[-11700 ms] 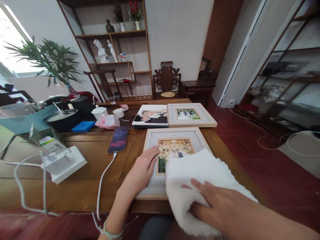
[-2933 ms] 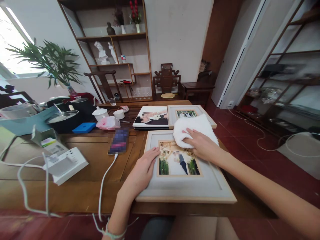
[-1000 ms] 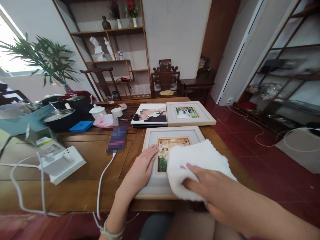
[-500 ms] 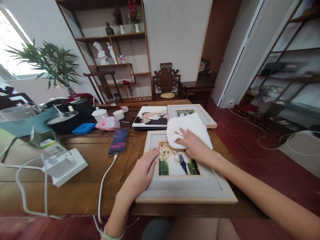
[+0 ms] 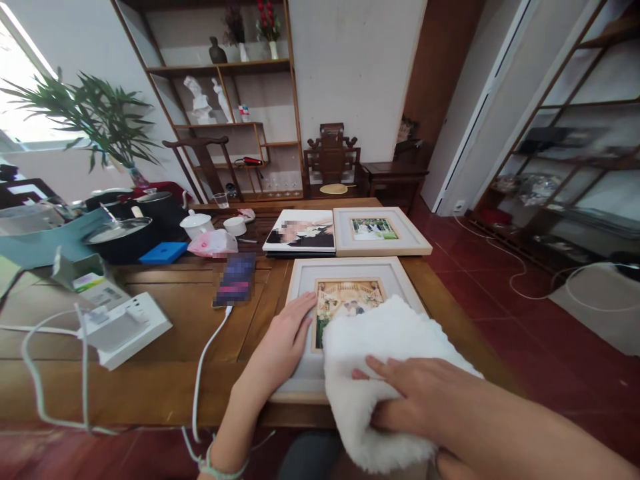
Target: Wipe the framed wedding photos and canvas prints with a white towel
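A light wooden picture frame (image 5: pixel 296 280) with a couple's photo lies flat near the table's front edge. My left hand (image 5: pixel 287 340) rests on its left side with fingers stretched out flat, holding nothing. A fluffy white cloth (image 5: pixel 380 340) covers the frame's lower right part and hangs past its near edge. My right hand (image 5: pixel 420 400) grips that cloth, its thumb tucked into a fold and its fingers on top. Behind stand a second framed photo (image 5: pixel 415 238) and a photo album (image 5: pixel 300 230), side by side.
Left of the frame, a phone (image 5: pixel 235 279) is plugged into a white cable (image 5: pixel 201 373). A white power strip (image 5: pixel 137 331), an opened box (image 5: pixel 93 280), a blue box (image 5: pixel 163 253), a pink packet (image 5: pixel 213 244) and a lidded pan (image 5: pixel 119 233) also occupy the wooden table (image 5: pixel 175 287).
My right hand has drawn the white cloth from the frame's top right down to its lower right, toward me. The far framed photo is uncovered now. My left hand has stayed in place.
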Demonstrator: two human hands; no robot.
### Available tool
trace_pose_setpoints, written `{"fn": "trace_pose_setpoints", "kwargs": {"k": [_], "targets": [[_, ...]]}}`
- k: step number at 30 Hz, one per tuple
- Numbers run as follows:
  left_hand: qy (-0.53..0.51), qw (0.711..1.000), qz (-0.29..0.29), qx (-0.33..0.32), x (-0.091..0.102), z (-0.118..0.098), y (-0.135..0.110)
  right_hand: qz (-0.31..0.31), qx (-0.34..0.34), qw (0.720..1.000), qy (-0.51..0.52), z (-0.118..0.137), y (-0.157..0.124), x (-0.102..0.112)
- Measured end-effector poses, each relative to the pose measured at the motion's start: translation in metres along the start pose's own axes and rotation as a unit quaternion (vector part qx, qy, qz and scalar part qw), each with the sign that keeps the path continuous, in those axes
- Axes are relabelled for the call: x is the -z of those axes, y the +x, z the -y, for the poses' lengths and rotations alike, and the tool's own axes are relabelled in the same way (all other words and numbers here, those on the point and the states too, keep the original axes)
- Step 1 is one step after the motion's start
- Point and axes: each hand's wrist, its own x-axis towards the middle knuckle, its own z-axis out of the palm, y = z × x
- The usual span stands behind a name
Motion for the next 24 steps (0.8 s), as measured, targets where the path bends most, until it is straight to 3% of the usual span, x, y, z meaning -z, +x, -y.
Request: {"fn": "trace_pose_setpoints", "kwargs": {"k": [4, 8, 12, 15, 19, 24], "targets": [[0.0, 1.0, 0.004, -0.003, 0.001, 0.0, 0.0, -0.004, 0.016, 1.0, -0.007, -0.014, 0.021, -0.018], [-0.001, 1.0, 0.014, -0.005, 0.002, -0.001, -0.001, -0.076, -0.005, 0.996, -0.039, -0.051, 0.049, -0.035], [-0.001, 1.0, 0.027, 0.001, 0.003, -0.001, -0.002, -0.149, -0.013, 0.981, -0.123, -0.089, 0.078, -0.034], [-0.001, 1.0, 0.027, 0.003, 0.003, -0.002, -0.001, -0.167, -0.005, 0.971, -0.173, -0.105, 0.097, -0.027], [-0.008, 1.0, 0.017, 0.002, 0.003, -0.002, 0.0, -0.132, -0.01, 0.978, -0.162, -0.101, 0.104, -0.021], [-0.01, 1.0, 0.003, 0.0, 0.0, 0.001, 0.0, -0.061, -0.005, 0.994, -0.088, -0.054, 0.065, -0.023]]}}
